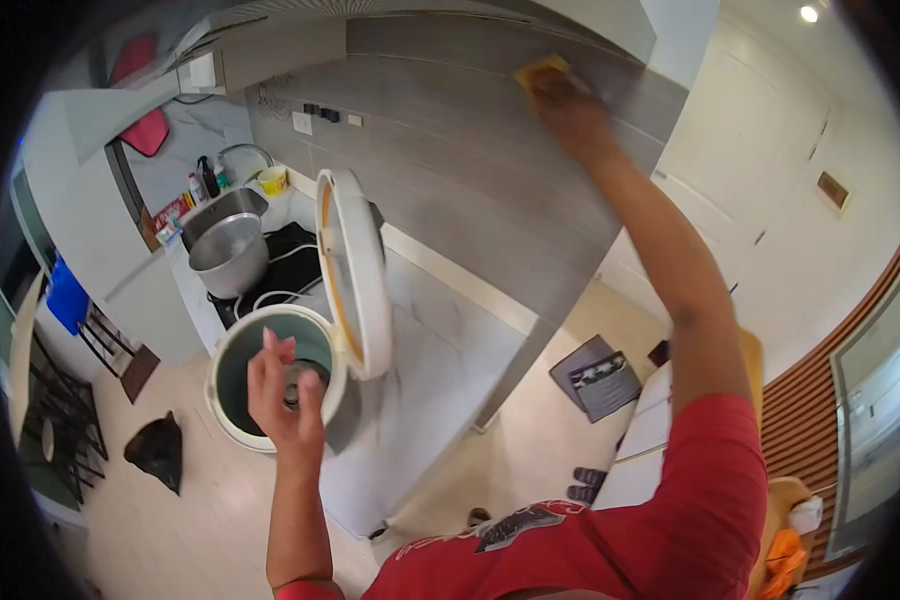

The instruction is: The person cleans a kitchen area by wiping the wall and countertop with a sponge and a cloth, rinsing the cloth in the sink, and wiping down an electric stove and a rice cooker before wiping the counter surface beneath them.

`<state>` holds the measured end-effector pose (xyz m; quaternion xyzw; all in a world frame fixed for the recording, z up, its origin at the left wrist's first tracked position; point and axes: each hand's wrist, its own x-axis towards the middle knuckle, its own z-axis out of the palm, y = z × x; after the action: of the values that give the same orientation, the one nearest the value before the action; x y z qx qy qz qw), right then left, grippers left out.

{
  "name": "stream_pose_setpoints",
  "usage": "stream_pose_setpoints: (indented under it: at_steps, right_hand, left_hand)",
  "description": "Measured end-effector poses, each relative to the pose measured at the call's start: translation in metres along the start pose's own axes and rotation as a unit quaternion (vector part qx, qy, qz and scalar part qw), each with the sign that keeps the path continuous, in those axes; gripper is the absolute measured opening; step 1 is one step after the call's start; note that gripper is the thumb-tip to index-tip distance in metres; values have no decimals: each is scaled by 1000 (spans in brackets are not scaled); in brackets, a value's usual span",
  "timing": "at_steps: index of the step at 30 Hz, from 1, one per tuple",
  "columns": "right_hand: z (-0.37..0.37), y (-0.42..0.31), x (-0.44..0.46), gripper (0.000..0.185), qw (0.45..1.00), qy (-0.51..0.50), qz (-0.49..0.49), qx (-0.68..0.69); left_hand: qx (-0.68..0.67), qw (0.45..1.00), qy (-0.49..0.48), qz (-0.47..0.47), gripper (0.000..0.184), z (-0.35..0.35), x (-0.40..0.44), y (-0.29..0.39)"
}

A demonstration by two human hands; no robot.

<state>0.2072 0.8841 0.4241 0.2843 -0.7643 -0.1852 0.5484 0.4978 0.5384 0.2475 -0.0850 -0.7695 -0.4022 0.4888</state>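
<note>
My right hand (572,112) is raised high and presses a yellow cloth (541,72) flat on the grey tiled wall (450,130); the hand is a little blurred. Lower down, my left hand (288,400) is held up with thumb and fingers apart and nothing in it. Behind that hand, from this view, stands a large rice cooker (218,385) with a green-grey inside. Its white lid (370,280) is tipped up on the right. My left hand hides part of the cooker's opening; I cannot tell whether it touches the cooker.
On the marble counter (440,340), a metal pot (232,255) stands by a black cooktop (295,250). Beyond are a sink (220,208), bottles (208,178) and a yellow tub (273,180). A black bag (157,450) and a mat (598,380) lie on the floor.
</note>
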Motion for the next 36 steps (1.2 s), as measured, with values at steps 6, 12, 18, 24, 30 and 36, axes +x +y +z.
stream_pose_setpoints:
  at_steps: [6,12,18,24,30,36]
  right_hand:
    - [-97,54,-67,12,1000,17,-13,11]
    - [19,17,20,31,993,-68,-95,-11]
    - [93,-45,83,29,986,-92,-139,-7]
    - [-60,21,-52,33,976,-124,-177,16]
    - [8,-1,24,31,979,-114,-167,7]
    - [188,-95,168,34,969,-127,-169,126]
  left_hand:
    - [149,982,-27,114,53,36,3,45]
    - [168,972,-34,163,59,43,30,42]
    - [94,994,58,-11,70,-4,12,10]
    - [98,971,164,-144,75,-50,-31,-29]
    - [138,918,163,-333,65,-71,-51,-60]
    - [179,894,171,-374,55,-69,-66,-79]
